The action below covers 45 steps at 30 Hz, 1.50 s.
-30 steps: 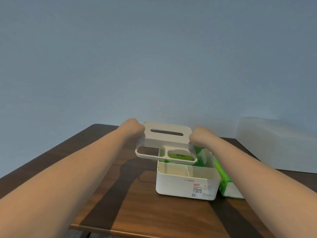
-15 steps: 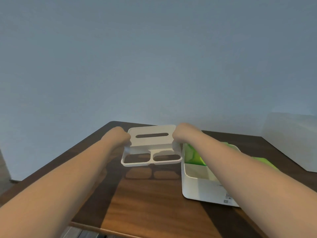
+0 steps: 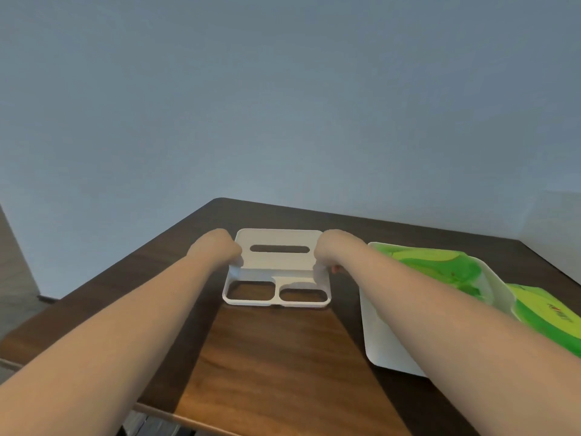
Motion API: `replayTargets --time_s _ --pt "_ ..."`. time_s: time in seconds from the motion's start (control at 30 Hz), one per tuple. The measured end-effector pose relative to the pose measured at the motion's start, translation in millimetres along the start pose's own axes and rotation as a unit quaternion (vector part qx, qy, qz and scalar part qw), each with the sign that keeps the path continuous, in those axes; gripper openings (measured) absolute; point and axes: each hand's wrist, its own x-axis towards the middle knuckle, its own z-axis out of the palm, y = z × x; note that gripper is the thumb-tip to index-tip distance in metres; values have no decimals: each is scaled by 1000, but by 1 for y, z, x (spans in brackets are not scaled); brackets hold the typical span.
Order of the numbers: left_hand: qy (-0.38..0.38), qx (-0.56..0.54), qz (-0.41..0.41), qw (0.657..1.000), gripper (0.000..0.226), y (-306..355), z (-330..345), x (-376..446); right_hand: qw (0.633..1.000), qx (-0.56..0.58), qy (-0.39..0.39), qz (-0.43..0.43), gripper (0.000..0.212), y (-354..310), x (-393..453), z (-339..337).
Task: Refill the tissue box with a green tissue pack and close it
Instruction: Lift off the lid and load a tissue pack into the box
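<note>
Both hands, left hand (image 3: 217, 247) and right hand (image 3: 330, 247), clasp the white lid (image 3: 278, 269), apparently resting on the bench (image 3: 283, 357). The open tissue box (image 3: 382, 338) lies rightward, nearer the right hand, a green tissue pack (image 3: 440, 265) inside.

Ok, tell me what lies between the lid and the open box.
In the head view, only bare table lies between the lid and the box; the right forearm reaches over it.
</note>
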Motion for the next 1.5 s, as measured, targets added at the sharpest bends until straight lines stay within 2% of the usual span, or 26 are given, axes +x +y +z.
replayTargets --time_s 0.3,0.47,0.63,0.77,0.97,1.03,1.1,1.2,1.3,1.37,1.5 --pt "8 31 10 999 7 -10 14 8 998 -24 -63 2 21 -7 13 18" --pt "49 75 21 996 4 -9 15 8 999 -10 -43 5 25 -5 8 13" --pt "46 76 42 995 6 6 4 1 1000 18 -10 -13 22 -3 0 8" --pt "46 68 65 995 13 21 -3 -11 998 38 23 -35 31 7 -21 -2" --pt "32 4 135 990 16 64 -9 -38 971 148 181 -53 10 49 -49 -25" --pt "26 -25 153 988 14 84 -9 -49 962 161 216 -37 11 73 -58 -33" --pt "12 -64 173 983 13 106 -7 -61 956 168 240 -4 22 103 -69 -40" --pt "-26 -115 226 967 16 138 0 -83 954 162 246 51 33 151 -80 -40" --pt "-67 -130 284 948 19 164 10 -103 955 169 224 98 24 189 -86 -31" --pt "-85 -86 316 941 31 175 16 -110 957 168 202 127 21 206 -93 -25" --pt "-98 78 334 934 58 184 28 -112 961 154 140 182 45 229 -86 -9"
